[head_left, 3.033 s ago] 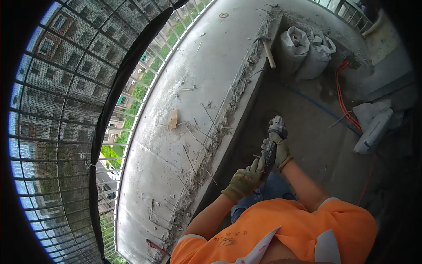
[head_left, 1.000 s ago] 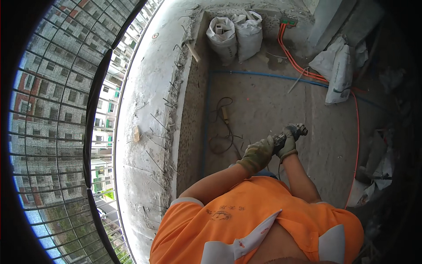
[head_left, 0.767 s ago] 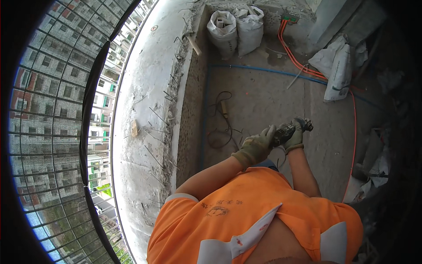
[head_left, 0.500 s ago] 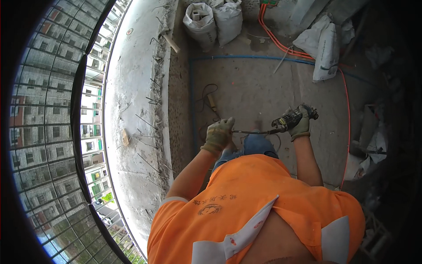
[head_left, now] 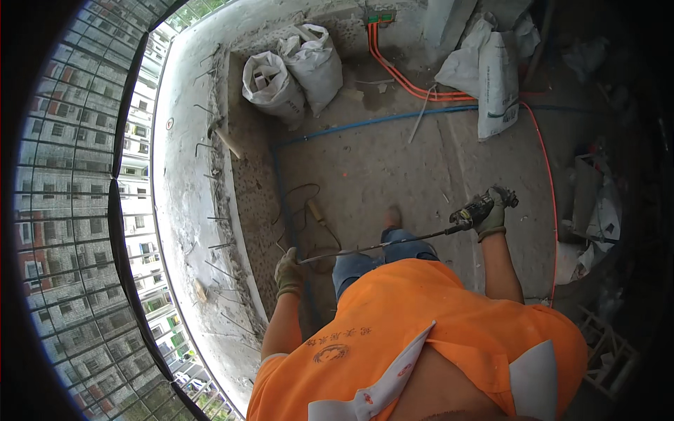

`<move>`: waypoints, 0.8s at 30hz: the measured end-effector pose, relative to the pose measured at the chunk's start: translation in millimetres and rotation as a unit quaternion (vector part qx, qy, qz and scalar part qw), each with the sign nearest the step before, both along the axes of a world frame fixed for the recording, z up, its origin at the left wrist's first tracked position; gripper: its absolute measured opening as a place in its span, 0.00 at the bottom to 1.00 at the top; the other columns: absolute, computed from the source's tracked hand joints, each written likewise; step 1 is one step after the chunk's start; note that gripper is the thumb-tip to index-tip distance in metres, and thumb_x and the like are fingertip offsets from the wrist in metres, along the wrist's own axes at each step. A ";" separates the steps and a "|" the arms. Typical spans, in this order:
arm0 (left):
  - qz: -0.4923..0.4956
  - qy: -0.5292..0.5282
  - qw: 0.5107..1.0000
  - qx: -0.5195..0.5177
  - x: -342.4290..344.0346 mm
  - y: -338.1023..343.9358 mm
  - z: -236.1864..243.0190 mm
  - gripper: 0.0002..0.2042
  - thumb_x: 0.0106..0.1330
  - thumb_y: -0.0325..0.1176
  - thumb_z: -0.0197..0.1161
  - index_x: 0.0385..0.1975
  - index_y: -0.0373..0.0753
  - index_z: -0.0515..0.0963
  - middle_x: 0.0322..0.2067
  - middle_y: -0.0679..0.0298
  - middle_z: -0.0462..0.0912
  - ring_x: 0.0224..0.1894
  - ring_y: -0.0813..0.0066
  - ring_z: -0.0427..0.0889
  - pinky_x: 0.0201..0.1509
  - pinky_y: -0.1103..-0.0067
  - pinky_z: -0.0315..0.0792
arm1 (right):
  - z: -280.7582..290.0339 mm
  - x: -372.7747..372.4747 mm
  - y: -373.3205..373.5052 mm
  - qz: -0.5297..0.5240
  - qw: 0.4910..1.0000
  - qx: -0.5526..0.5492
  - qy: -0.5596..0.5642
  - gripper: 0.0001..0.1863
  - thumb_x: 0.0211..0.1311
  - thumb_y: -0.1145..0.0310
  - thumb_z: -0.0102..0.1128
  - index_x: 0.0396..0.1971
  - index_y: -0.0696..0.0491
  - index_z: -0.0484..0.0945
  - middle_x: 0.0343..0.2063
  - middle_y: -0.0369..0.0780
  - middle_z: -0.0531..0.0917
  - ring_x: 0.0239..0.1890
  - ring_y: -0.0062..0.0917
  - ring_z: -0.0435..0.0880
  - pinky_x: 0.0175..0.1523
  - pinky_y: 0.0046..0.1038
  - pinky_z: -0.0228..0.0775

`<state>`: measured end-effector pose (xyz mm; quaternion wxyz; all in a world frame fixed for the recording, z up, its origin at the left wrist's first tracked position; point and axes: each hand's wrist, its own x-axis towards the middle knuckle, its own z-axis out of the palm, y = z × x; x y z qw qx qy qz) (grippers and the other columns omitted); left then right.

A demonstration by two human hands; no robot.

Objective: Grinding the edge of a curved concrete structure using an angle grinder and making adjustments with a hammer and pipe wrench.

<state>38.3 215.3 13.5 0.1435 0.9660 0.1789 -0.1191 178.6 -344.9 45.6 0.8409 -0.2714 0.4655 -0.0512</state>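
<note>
My right hand (head_left: 490, 216), in a grey-green work glove, is closed round the body of a dark angle grinder (head_left: 472, 212), held out over the floor at the right. From the grinder's tail a dark power cord (head_left: 375, 247) runs taut across in front of my legs to the left. My left hand (head_left: 288, 274), gloved as well, is closed at the cord's far stretch, beside the low wall; part of its grip is hidden. On the floor above that hand lies a slim yellowish-handled thing (head_left: 316, 212) with a thin dark cable looped round it.
A rough concrete ledge (head_left: 189, 231) with bent rebar ends and a wooden-handled hammer (head_left: 226, 140) runs along the left, beside a mesh barrier (head_left: 70, 210). White sacks of rubble (head_left: 274, 91) stand at the back. Orange conduits (head_left: 400, 81) and blue pipe (head_left: 379, 121) cross the floor.
My left hand has moved away to the left, and a longer stretch of cord now spans between my hands. The grinder stays in my right hand. The view has shifted and turned slightly.
</note>
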 end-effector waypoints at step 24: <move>0.253 0.136 0.922 -0.260 159.1 -4.7 -31.1 0.19 0.63 0.47 0.57 0.49 0.46 0.81 0.48 0.55 0.83 0.53 0.56 0.81 0.57 0.67 0.73 | -22.6 236.0 91.8 0.243 0.969 0.043 0.033 0.17 0.60 0.46 0.59 0.34 0.45 0.75 0.31 0.41 0.82 0.33 0.40 0.82 0.41 0.45 0.79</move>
